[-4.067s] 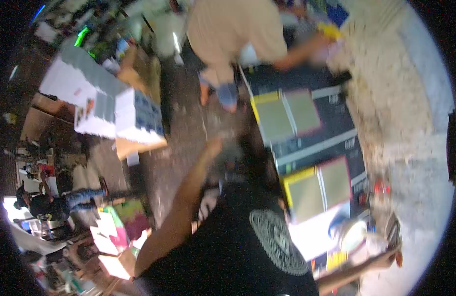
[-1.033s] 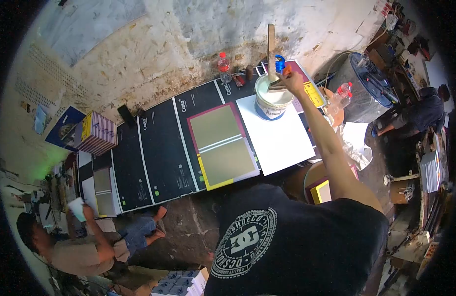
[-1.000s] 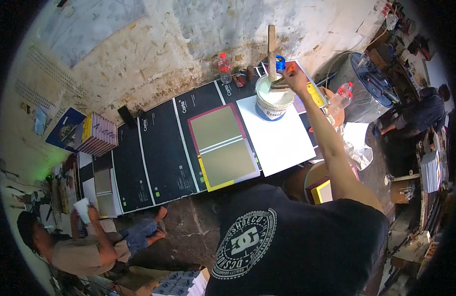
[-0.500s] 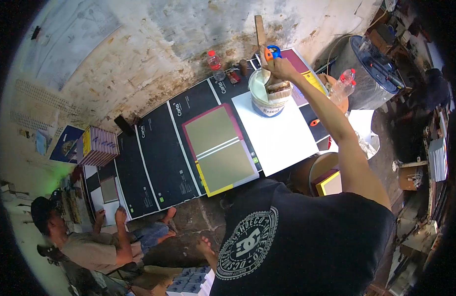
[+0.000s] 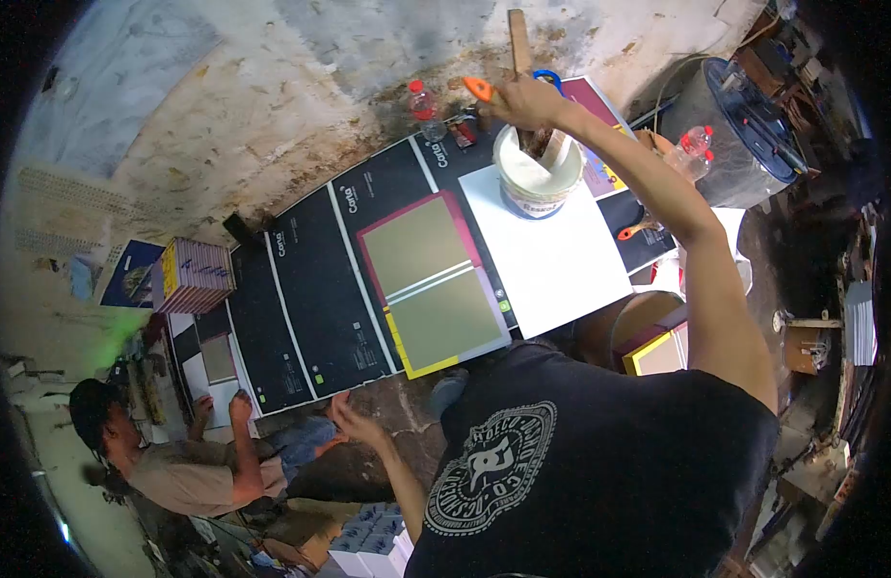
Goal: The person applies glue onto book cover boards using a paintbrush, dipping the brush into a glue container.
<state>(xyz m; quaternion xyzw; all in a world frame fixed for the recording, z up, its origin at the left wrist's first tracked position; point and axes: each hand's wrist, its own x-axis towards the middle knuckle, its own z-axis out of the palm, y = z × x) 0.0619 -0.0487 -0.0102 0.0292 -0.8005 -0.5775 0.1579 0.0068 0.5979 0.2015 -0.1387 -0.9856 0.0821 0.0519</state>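
My right hand (image 5: pixel 524 102) is closed round an orange-handled brush (image 5: pixel 478 89), above the white glue bucket (image 5: pixel 534 188). The brush's bristle end points down over the bucket's mouth, where a wooden piece also leans. Under the bucket lies a white sheet (image 5: pixel 561 270). Left of that sheet, a cover with two grey boards (image 5: pixel 447 323) and maroon and yellow edges lies on the black table surface (image 5: pixel 315 289). Off the table's front edge, my left hand (image 5: pixel 357 424) hangs with fingers apart and nothing in it.
A co-worker (image 5: pixel 190 462) sits at the table's left end, hands on a white sheet. Stacked books (image 5: pixel 193 275) stand near the wall. A red-capped bottle (image 5: pixel 423 108), a second orange-handled brush (image 5: pixel 638 229) and a large drum (image 5: pixel 725 125) are also around.
My right hand has moved up and left, and the brush has turned so its orange handle points left. My left hand has swung forward toward the table edge.
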